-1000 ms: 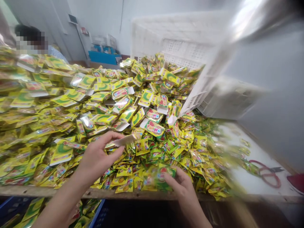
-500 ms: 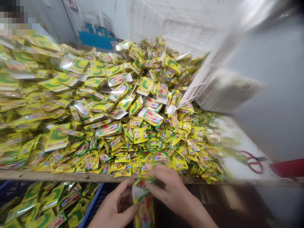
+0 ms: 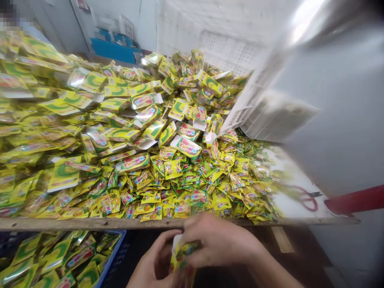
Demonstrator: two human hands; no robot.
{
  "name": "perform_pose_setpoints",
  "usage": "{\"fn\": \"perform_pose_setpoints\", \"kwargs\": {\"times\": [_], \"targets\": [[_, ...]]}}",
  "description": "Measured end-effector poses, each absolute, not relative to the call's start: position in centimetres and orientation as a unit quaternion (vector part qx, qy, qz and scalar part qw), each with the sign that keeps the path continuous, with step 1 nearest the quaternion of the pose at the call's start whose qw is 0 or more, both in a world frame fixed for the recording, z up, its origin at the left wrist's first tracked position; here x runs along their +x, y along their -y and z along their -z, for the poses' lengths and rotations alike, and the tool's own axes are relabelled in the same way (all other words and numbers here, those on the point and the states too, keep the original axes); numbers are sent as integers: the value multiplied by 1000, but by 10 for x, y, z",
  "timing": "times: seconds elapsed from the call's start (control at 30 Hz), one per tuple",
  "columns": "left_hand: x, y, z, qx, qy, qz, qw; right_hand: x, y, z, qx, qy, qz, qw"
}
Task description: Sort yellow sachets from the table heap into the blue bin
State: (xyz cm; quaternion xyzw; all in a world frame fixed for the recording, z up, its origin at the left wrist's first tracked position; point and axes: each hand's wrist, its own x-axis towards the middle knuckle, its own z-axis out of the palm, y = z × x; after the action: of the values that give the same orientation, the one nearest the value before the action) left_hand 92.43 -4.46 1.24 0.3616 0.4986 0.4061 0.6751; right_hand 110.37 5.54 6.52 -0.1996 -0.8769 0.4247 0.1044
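Note:
My left hand is wrapped round a small yellow and green candy box, upright below the table's front edge, its top flap standing open. At the mouth of the box, my right hand pinches a small green and yellow candy packet. The lower part of the box runs out of the frame. Right behind my hands lies a heap of small candy packets on the table. Above and to the left of them spread many candy boxes, several with white flaps open.
A blue crate with filled boxes stands below the table at left. A white plastic crate leans over the pile. Red-handled scissors lie at right, beside a red cylindrical object. The table's wooden edge runs across the front.
My right hand has shifted slightly right and down over the box, with a packet now visible in its fingers. The camera view has turned slightly; the heap looks unchanged.

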Motion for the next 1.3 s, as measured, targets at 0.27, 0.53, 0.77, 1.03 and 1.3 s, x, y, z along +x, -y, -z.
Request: {"fn": "perform_pose_setpoints", "kwargs": {"times": [0.27, 0.53, 0.77, 1.03, 1.3], "targets": [[928, 46, -3, 318, -460, -412, 719, 1100, -57, -63, -246, 861, -431, 114], [931, 42, -1, 271, -477, -432, 716, 1103, -49, -39, -384, 773, -456, 214], [925, 48, 4, 297, -510, -416, 692, 1105, -27, -16, -327, 803, -441, 231], [923, 41, 2, 406, -507, -376, 661, 1088, -11, -6, -380, 766, -442, 271], [921, 44, 1, 377, -507, -376, 678, 1086, -6, -4, -337, 734, -499, 313]]}}
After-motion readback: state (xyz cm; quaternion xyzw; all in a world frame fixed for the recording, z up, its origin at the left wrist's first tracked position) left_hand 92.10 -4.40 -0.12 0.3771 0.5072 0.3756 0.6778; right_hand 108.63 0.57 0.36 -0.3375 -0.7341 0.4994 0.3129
